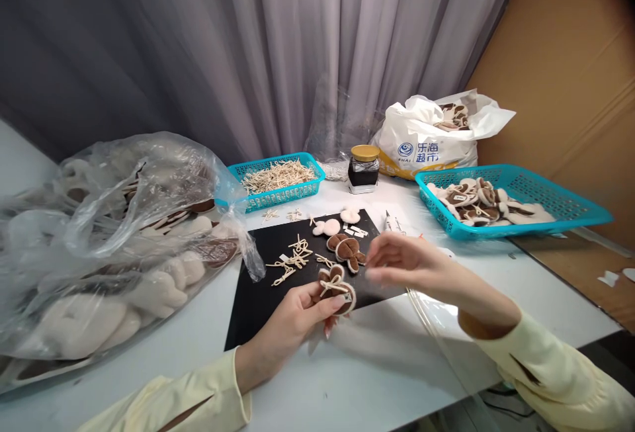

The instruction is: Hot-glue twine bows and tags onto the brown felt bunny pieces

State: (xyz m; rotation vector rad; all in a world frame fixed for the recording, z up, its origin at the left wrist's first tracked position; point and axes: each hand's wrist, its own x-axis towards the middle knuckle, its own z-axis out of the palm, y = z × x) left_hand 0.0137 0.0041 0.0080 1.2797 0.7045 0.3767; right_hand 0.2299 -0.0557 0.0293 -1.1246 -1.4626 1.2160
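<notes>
My left hand [297,316] pinches a brown rabbit-head patch [342,303] with a fuzzy cream edge, over the front edge of a black mat [248,313]. A cream cord bow [332,283] lies across the patch below its ears, and a small pale tag shows beside my thumb. To the right, my right hand [404,263] hovers, its thumb apart from the curved fingers; the fingertips are slightly blurred and nothing shows in them. Behind the held patch lie more brown patches [350,253]. Several tied cord bows [297,253] rest on the mat's left part.
Cream pieces [327,227] and small white labels [354,230] lie at the mat's back. A turquoise basket [317,187] holds cord bows; another basket [570,220] holds patches. Around stand a lidded jar [364,171], a white bag [397,134], a glue-like tube [391,220] and a large clear bag [119,247].
</notes>
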